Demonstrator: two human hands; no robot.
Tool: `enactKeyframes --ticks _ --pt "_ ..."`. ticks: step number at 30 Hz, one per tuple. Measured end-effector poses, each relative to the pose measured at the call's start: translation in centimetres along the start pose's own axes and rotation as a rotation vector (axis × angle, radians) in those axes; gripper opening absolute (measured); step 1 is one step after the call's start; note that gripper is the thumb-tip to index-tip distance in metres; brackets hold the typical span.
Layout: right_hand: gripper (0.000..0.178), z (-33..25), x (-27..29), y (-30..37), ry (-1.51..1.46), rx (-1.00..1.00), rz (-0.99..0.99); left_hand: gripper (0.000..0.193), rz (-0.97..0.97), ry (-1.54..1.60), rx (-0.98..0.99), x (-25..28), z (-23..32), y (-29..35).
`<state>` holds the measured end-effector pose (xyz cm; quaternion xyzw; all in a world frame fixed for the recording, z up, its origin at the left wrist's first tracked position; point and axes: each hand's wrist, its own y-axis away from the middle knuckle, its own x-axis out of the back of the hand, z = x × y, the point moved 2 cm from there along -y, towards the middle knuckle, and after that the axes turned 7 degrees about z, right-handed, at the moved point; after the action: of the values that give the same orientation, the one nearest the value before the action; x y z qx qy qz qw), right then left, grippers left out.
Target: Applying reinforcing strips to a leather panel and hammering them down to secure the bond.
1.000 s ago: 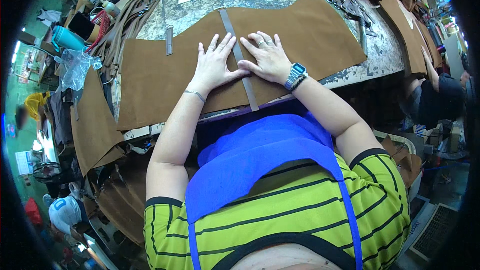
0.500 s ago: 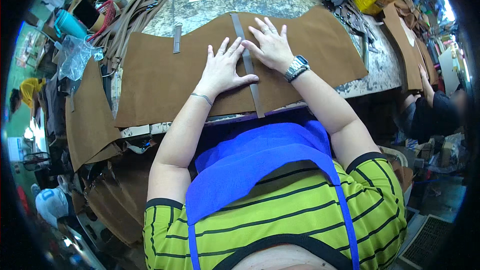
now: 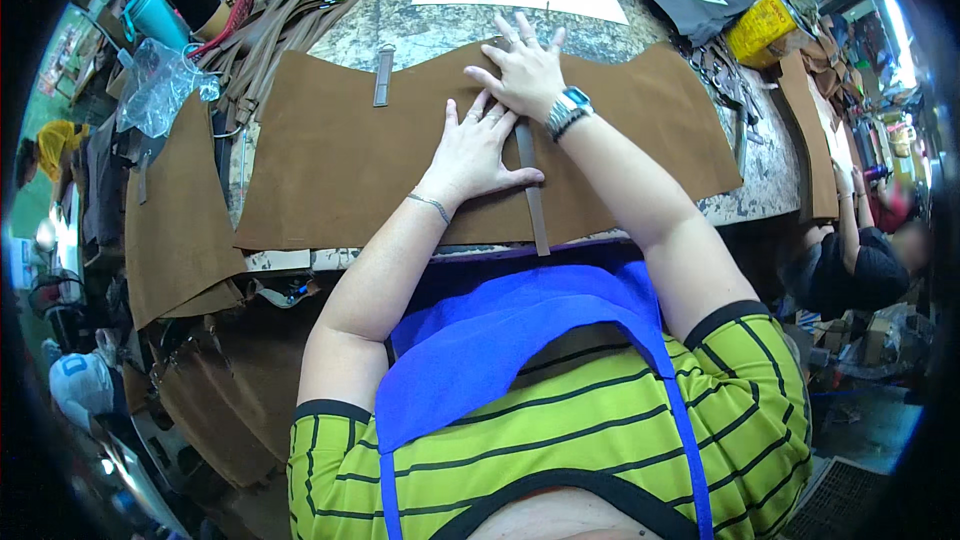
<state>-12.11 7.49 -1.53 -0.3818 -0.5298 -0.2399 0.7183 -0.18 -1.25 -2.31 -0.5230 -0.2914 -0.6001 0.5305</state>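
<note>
Brown, suede-like and broad, the flat curved-edged panel (image 3: 330, 160) lies across the mottled, paint-worn counter (image 3: 395, 5), its straighter edge toward the person. A narrow grey-brown flat strip (image 3: 534, 185) runs over it from the far edge to the near one, its lower end just past the panel's border. The left hand (image 3: 484, 152) is palm down with fingers spread wide, grasping nothing, its thumb across the strip. The right hand (image 3: 522, 70), splayed too and empty, lies farther up, over the strip's upper stretch, its heel close to the left fingertips.

To smooth the strip well, I would anchor it with the left hand, press outward with the flat of the right palm, and keep the pressure even along its length so that it stays straight and the panel does not pucker.

Half a second ago the right hand lay to the right of the strip, leaving its upper end in sight; now it covers that part, and the two hands have come closer together. The strip still crosses the panel in the same place.
</note>
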Motion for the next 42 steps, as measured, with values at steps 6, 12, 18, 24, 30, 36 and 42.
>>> enactKeyframes --ticks 6,12,18,24,30,36,42 --pt "0.066 0.2 -0.3 -1.4 -0.040 -0.122 -0.081 0.104 0.027 0.026 -0.033 0.1 0.1 -0.1" --pt "0.062 1.5 -0.9 0.9 -0.348 -0.093 0.180 0.084 0.035 0.016 -0.085 -0.3 0.1 0.3" --pt "0.045 3.1 3.8 11.5 -0.634 0.038 0.071 0.053 0.003 0.001 -0.254 -0.5 1.7 4.6" --pt "0.048 1.2 7.7 19.9 -0.785 0.314 -0.037 0.050 -0.017 0.045 -0.232 0.4 3.7 8.6" --pt "0.021 0.2 7.1 20.6 -0.766 0.320 0.067 0.051 -0.001 -0.011 -0.211 0.7 4.1 9.3" --pt "0.011 -0.2 8.0 19.7 -1.000 0.037 0.027 0.051 0.002 -0.026 -0.214 0.3 3.9 9.4" --pt "0.009 -0.5 7.7 20.3 -0.907 0.116 0.106 0.038 0.136 0.032 -0.243 0.1 3.7 9.8"
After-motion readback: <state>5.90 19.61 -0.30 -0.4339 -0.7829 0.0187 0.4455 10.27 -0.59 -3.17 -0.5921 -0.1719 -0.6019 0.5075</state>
